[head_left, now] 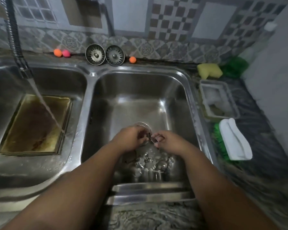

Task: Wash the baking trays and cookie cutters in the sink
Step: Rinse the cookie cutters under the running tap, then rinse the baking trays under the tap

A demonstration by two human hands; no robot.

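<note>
Both hands are over the right sink basin [140, 90], just in front of the drain. My left hand [130, 140] and my right hand [170, 141] pinch a small metal cookie cutter [154, 140] between them. Below the hands, several shiny cookie cutters [152, 163] lie in a heap on the basin floor. A stained, golden-brown baking tray [35, 125] lies flat in the left basin [7, 90]. Water from the spray hose [15, 40] streams onto the tray's right edge.
Two sink strainers [105, 54] lean against the tiled wall behind the sink, with small orange and pink balls [61, 53] beside them. On the right counter sit a yellow sponge [209, 70], a grey container [218, 100], a green brush [218, 138] and a folded white cloth [234, 141].
</note>
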